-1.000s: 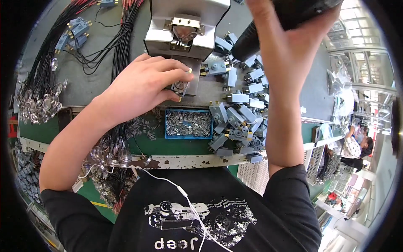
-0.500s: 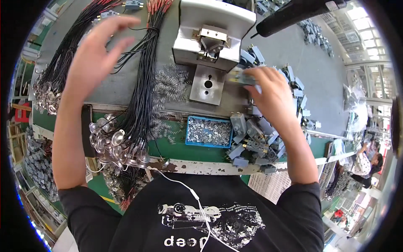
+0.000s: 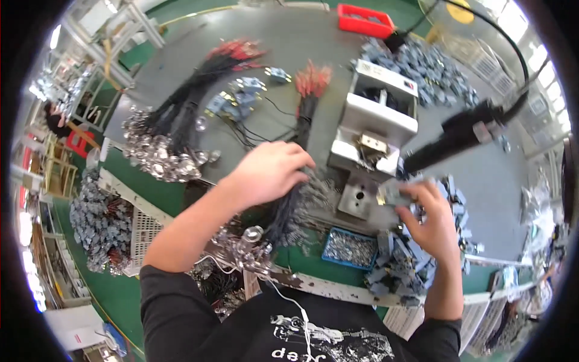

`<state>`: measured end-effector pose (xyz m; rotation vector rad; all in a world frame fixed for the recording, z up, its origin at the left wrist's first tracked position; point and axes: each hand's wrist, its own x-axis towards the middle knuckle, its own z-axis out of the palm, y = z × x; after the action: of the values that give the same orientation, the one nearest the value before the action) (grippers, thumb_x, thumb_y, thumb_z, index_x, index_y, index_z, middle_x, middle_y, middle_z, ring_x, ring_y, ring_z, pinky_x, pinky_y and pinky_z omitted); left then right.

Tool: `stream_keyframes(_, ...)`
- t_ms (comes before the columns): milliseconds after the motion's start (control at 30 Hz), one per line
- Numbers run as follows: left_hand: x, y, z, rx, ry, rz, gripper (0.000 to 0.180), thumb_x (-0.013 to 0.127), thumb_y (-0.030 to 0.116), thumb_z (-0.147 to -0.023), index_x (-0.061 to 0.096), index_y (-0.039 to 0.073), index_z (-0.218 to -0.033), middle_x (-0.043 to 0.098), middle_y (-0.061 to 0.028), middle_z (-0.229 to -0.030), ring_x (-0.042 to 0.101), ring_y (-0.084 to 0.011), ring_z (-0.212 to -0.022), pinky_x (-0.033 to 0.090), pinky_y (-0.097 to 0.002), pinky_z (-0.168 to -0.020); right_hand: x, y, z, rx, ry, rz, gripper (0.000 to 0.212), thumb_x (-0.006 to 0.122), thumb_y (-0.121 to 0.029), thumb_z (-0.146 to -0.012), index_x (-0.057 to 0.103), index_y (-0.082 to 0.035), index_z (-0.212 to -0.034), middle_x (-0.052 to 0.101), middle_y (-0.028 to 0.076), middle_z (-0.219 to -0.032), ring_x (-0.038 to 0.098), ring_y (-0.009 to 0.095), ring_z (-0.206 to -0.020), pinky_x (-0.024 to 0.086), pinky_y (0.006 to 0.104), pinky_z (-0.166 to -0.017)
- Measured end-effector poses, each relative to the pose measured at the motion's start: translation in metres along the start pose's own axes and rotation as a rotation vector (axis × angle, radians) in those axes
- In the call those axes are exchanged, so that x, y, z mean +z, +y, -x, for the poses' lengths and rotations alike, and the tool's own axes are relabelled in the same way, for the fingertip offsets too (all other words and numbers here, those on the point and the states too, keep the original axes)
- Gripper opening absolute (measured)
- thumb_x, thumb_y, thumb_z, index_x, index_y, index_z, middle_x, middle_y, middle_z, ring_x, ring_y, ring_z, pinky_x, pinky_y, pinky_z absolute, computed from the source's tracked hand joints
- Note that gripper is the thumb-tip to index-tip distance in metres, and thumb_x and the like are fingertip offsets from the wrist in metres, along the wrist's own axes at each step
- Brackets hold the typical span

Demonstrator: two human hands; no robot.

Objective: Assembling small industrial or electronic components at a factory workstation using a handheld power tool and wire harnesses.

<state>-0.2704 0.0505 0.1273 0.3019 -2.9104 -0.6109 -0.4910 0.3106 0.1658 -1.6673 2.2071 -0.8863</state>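
Note:
My left hand (image 3: 270,172) is over the upper part of a bundle of black wires (image 3: 289,208), beside a heap of small metal coil springs (image 3: 312,199). Its thumb and fingers curl toward each other at the springs' edge, and whatever is between them is too small to make out. Between thumb and fingers of my right hand (image 3: 431,217) is a small grey switch (image 3: 392,196) with brass terminals, slightly blurred. That switch is just right of the steel base plate (image 3: 354,199) of a metal bench fixture (image 3: 377,114). More grey switches (image 3: 404,262) lie heaped below my right hand.
A blue tray (image 3: 350,248) of small metal parts lies near the table edge. The black power screwdriver (image 3: 446,145) slants in right of the fixture. Metal discs (image 3: 163,151) on wires and several wired switches (image 3: 238,99) lie left. A red bin (image 3: 365,21) stands far back.
The view has swung left and shows more of the table's far side. My left hand has come from the far-left wires to the springs, its fingers now curled. My right hand keeps the switch.

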Motion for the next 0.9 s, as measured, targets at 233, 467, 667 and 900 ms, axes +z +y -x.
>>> stream_keyframes(233,-0.003,0.006,0.018,0.007,0.026,0.012,0.023,0.07,0.021,-0.092,0.068,0.007,-0.111,0.068,-0.0094,-0.11,0.065,-0.0317,-0.105,0.052,-0.0428,-0.092,0.028,0.045,0.011,0.084,-0.182,0.154,0.032,0.074,-0.017,-0.088,0.069,-0.009,-0.119,0.066,0.015,-0.093,0.066,0.029,-0.079,0.054,0.0394,-0.075)
stream_keyframes(467,-0.009,0.006,0.027,-0.087,-0.029,0.005,0.026,0.07,0.022,-0.091,0.069,0.006,-0.112,0.068,-0.0138,-0.116,0.062,-0.0348,-0.115,0.049,-0.0435,-0.101,0.038,0.066,0.005,-0.167,-0.036,0.5,0.034,0.075,-0.013,-0.079,0.068,-0.001,-0.11,0.064,0.025,-0.112,0.059,0.045,-0.109,0.05,0.0505,-0.093)
stream_keyframes(667,-0.01,0.019,0.041,-0.048,-0.042,-0.037,0.041,0.074,0.025,-0.089,0.064,0.007,-0.125,0.063,-0.0116,-0.129,0.06,-0.0337,-0.121,0.048,-0.0442,-0.102,0.035,0.02,0.052,0.009,-0.019,0.386,0.078,0.081,-0.026,-0.084,0.047,-0.014,-0.153,0.038,0.022,-0.159,0.034,0.044,-0.148,0.033,0.0508,-0.119)
stream_keyframes(900,0.01,0.025,0.033,-0.151,-0.252,-0.381,0.09,0.079,0.04,-0.082,0.036,0.012,-0.157,0.032,-0.0232,-0.163,0.04,-0.0382,-0.146,0.038,-0.0454,-0.117,0.052,0.055,0.066,0.015,-0.051,0.455,0.068,0.072,-0.034,-0.094,0.046,-0.015,-0.153,0.037,0.026,-0.158,0.031,0.045,-0.149,0.029,0.0533,-0.121)
